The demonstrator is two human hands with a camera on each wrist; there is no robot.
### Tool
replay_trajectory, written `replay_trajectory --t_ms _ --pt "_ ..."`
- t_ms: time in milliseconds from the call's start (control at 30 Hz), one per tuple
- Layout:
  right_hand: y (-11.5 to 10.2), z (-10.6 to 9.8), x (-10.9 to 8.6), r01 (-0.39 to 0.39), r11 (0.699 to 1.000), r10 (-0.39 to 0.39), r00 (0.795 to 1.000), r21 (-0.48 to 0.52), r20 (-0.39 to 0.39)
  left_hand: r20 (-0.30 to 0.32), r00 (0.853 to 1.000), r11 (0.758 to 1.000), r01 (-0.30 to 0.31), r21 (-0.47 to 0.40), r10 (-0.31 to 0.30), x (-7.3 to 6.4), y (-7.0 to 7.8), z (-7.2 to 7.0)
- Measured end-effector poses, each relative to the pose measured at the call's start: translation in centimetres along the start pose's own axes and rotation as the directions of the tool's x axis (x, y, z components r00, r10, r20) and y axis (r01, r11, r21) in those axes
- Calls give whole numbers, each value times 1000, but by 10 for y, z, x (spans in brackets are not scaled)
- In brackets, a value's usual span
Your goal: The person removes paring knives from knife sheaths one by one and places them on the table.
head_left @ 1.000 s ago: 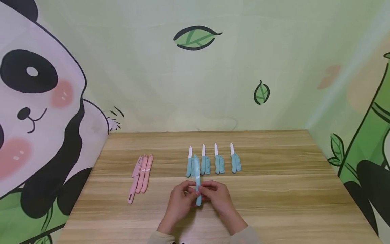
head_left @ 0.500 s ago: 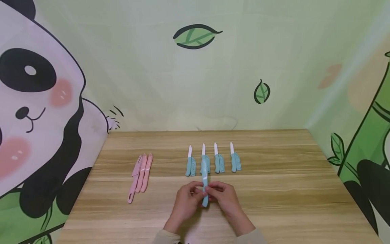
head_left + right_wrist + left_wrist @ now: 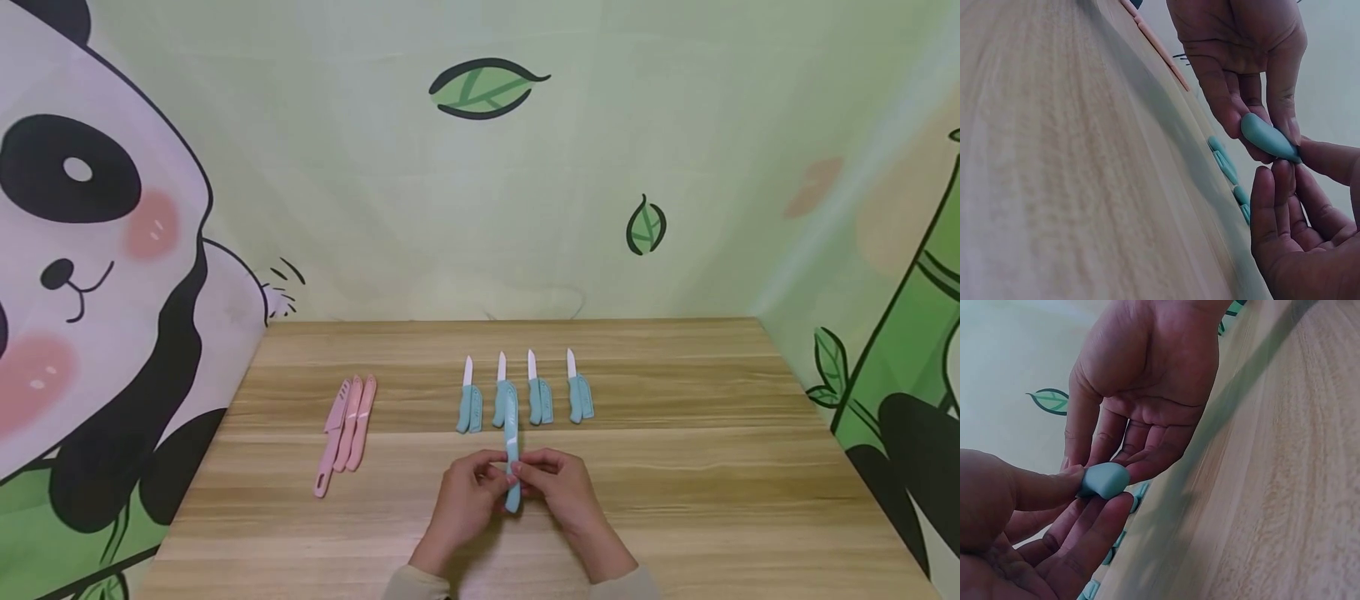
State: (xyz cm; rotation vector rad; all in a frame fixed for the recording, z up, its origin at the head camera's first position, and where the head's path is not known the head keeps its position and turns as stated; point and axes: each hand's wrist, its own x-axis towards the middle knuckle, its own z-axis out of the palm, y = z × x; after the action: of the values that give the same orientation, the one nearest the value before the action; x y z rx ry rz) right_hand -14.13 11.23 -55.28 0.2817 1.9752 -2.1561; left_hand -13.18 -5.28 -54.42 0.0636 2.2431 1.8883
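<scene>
A light-blue sheathed paring knife (image 3: 512,446) is raised over the table, its handle end toward me and its sheathed end pointing away. My left hand (image 3: 468,497) pinches the handle between thumb and fingers from one side, while my right hand (image 3: 562,492) pinches it from the other. In the left wrist view the rounded butt of the handle (image 3: 1107,480) shows between both sets of fingertips. Beyond the hands several blue paring knives (image 3: 536,404) with bare white blades lie in a row, each beside its blue sheath (image 3: 584,397). The held knife partly covers one sheath in the head view.
To the left lie three pink knives side by side: a broader one (image 3: 337,429) with a slotted sheath and two slimmer ones (image 3: 363,423). All rest on a wood-grain table (image 3: 712,467). A printed panda-and-leaf cloth (image 3: 360,183) hangs behind the far edge.
Both hands have moved to the right with the held blue knife, from in front of the leftmost bare knife to in front of the second. The knives on the table have not moved.
</scene>
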Motion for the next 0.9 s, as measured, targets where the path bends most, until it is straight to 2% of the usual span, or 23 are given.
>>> replay_trajectory --t_ms 267,533,733,900 --pt "-4 -3 4 -9 1000 9 999 -3 -32 13 1000 999 11 -45 -10 -1 1 -1" --pt "-14 -1 15 55 998 -56 996 -13 -67 11 1000 997 25 -72 -24 -2 3 -2" --pt "-26 3 20 102 995 -103 993 -17 -65 34 999 997 17 -69 -14 -4 3 -1" --pt "-33 7 21 86 996 -87 993 -15 -85 44 999 999 -1 -43 2 -4 2 1"
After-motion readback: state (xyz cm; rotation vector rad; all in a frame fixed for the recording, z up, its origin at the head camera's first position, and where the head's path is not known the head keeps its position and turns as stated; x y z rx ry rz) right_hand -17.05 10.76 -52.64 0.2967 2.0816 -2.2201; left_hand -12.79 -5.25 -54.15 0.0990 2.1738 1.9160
